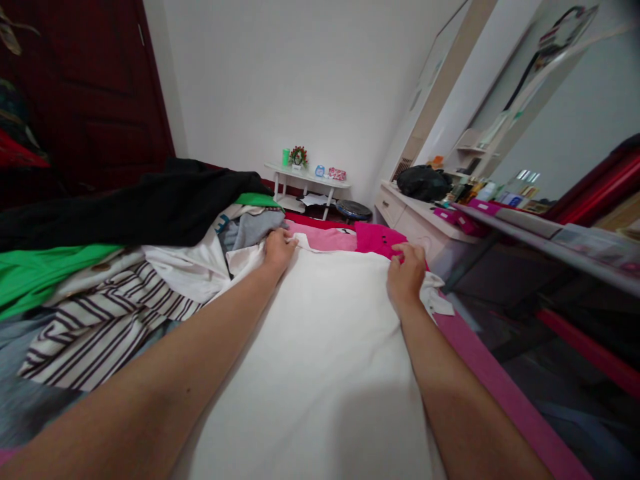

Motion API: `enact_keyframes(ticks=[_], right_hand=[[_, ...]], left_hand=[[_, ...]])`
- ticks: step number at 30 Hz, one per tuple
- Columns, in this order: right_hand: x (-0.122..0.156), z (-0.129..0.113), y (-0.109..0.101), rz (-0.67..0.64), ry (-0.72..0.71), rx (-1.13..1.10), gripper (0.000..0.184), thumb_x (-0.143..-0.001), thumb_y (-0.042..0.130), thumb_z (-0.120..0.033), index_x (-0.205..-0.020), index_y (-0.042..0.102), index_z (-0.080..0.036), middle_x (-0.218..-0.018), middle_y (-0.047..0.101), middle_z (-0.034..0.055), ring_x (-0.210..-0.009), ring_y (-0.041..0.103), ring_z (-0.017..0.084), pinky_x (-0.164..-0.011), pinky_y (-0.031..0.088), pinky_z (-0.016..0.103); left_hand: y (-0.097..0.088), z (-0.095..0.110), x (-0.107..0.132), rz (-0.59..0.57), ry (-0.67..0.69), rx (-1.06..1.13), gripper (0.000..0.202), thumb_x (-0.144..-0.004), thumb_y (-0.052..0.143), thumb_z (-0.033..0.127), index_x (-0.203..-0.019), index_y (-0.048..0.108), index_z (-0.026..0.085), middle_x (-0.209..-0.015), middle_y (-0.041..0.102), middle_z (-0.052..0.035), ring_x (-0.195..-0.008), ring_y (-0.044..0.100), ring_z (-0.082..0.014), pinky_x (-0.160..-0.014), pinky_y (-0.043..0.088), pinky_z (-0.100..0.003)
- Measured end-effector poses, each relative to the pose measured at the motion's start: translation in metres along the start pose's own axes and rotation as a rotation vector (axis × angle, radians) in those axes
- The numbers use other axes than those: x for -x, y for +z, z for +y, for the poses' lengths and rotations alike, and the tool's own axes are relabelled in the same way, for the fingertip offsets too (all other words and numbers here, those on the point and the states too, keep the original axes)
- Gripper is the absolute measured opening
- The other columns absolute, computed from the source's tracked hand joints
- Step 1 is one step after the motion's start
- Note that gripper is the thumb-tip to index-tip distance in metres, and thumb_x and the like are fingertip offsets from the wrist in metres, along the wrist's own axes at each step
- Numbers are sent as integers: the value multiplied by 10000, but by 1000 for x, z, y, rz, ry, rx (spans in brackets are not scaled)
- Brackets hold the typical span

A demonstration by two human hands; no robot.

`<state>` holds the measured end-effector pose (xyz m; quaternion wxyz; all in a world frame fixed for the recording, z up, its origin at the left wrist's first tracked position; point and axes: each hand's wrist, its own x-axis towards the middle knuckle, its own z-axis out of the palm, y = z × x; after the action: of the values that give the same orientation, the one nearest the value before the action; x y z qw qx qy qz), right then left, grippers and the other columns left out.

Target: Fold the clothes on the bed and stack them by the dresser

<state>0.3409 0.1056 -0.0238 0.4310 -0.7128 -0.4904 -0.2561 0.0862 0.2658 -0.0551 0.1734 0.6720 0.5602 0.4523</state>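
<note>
A white shirt (325,347) lies spread out lengthwise in front of me, from the near edge of the view to its far end between my hands. At the far left corner, my left hand (280,248) is closed on the cloth, with a small white flap sticking up beside its fingertips. My right hand (407,270) grips the far right corner with bent fingers. Beyond that hand, a crumpled white part of the cloth (437,297) hangs out to the right. Pink and magenta fabric (380,239) shows just past the shirt's far edge.
Left of the shirt is a heap of clothes: black cloth (125,207), a green piece (55,270) and a striped garment (117,317). A small white table (305,175) stands against the wall. To the right are a cluttered dresser (415,213) and a grey-edged table (540,243).
</note>
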Motion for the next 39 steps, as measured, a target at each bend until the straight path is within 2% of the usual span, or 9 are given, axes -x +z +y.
enact_keyframes(ticks=[2, 6, 12, 18, 21, 23, 27, 33, 39], right_hand=[[1, -7, 17, -88, 10, -95, 403, -734, 464, -112, -1118, 581, -153, -1160, 536, 124, -1108, 512, 216, -968, 415, 363], [7, 6, 40, -216, 336, -248, 694, -590, 643, -179, -1262, 485, -100, -1095, 600, 144, -940, 599, 243, -823, 506, 380], [2, 16, 29, -210, 519, -565, 243, -653, 613, -337, -802, 628, -145, -524, 520, -52, -420, 482, 100, -409, 426, 209], [-11, 2, 25, 107, 436, -838, 283, -707, 587, -338, -922, 632, -160, -866, 680, 33, -817, 665, 165, -781, 551, 314], [1, 4, 30, -162, 257, -600, 505, -748, 580, -361, -1212, 568, -161, -1245, 597, 107, -1162, 553, 237, -999, 438, 400], [11, 6, 31, -410, 136, -337, 701, -771, 579, -382, -1407, 385, -159, -1481, 364, 132, -1366, 331, 263, -1099, 312, 424], [24, 4, 28, -742, -45, 159, 696, -894, 406, -499, -1498, 202, -221, -1590, 29, 84, -1444, -6, 316, -1143, 102, 523], [25, 1, 26, -787, -53, 392, 646, -934, 237, -583, -1503, 173, -285, -1588, 82, 64, -1444, 51, 302, -1137, 113, 527], [33, -8, 21, -802, 39, 452, 660, -933, 205, -584, -1512, 132, -276, -1589, 74, 54, -1446, 58, 286, -1133, 136, 528]], left_hand=[[1, -1, 0, -8, 11, 3, 193, -746, 674, 189, -930, 654, 136, -958, 697, -83, -863, 640, -194, -833, 467, -285], [0, -1, 1, -2, 34, 9, 207, -719, 634, 97, -917, 660, 152, -977, 696, -71, -892, 636, -195, -858, 466, -293], [-3, 3, 2, 31, 75, 40, 212, -695, 588, 47, -846, 679, 166, -899, 686, -60, -848, 633, -197, -849, 476, -297], [-10, 10, 6, 98, 285, 71, 259, -766, 495, 39, -909, 656, 183, -1062, 632, -66, -1039, 589, -171, -947, 435, -267], [-10, 12, 11, -39, 322, -78, 229, -800, 560, 167, -1011, 646, 184, -1336, 496, -101, -1221, 492, -226, -1044, 370, -333], [-8, 13, 15, -212, 298, -205, 320, -806, 605, 354, -1072, 643, 179, -1448, 389, -115, -1268, 446, -289, -1064, 346, -390], [-5, 14, 19, -450, 349, -359, 521, -845, 483, 575, -1233, 583, 242, -1529, 294, -67, -1379, 254, -368, -1108, 214, -502], [-16, 17, 27, -612, 346, -458, 639, -856, 360, 670, -1385, 430, 318, -1530, 308, -41, -1418, 140, -380, -1104, 105, -582], [-45, 18, 51, -712, 394, -511, 741, -873, 300, 670, -1465, 323, 225, -1560, 203, -115, -1430, 131, -356, -1137, 96, -540]])
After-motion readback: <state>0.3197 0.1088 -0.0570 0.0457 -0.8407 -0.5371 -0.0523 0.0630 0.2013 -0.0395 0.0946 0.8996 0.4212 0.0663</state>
